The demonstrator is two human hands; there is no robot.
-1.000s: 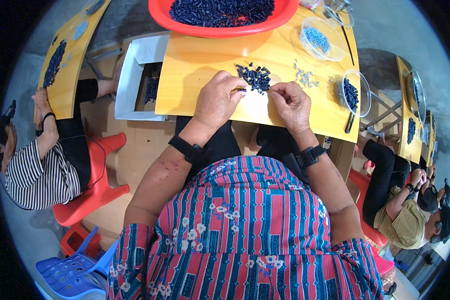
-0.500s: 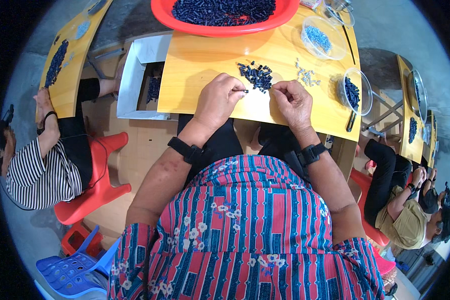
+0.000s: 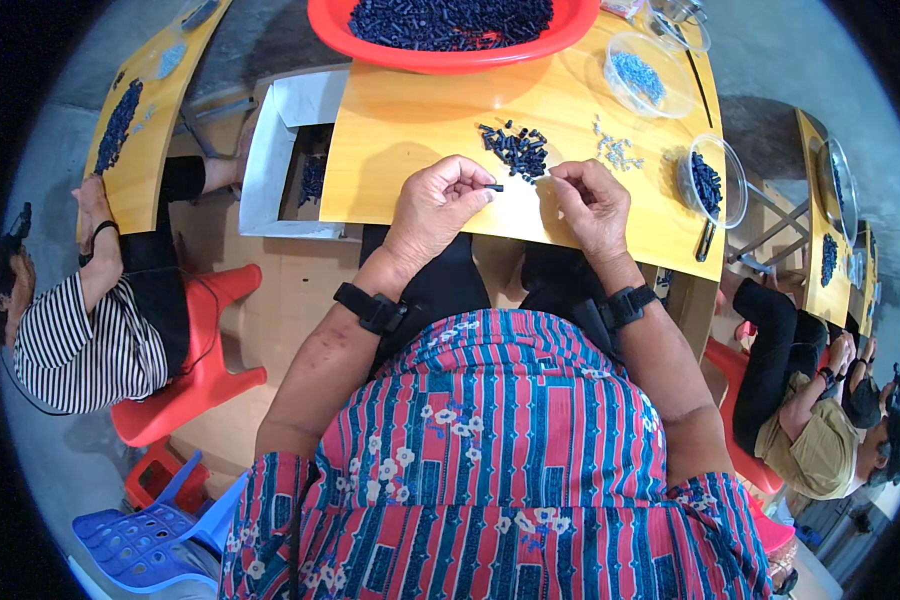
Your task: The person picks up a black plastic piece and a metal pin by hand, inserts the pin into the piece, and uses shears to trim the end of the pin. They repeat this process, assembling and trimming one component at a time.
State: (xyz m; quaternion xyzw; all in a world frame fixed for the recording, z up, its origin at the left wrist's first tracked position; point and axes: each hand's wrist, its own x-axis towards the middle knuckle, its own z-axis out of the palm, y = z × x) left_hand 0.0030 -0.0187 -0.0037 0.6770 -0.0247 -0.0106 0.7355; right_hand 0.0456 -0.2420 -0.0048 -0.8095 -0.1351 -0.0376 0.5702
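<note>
Edged slightly rightward, the dark piece sat pinched in the left hand, near the pile, likely light, stiff, best held mid-length; whether the right hand gripped anything, I couldn't tell

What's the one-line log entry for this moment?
left hand: pinching dark cylinder | right hand: near dark pile, grip unclear | red basin: holds dark pieces

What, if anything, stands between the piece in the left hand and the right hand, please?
Nothing visible stands between the dark piece and the right hand; the dark pile lies just beyond that gap.
</note>
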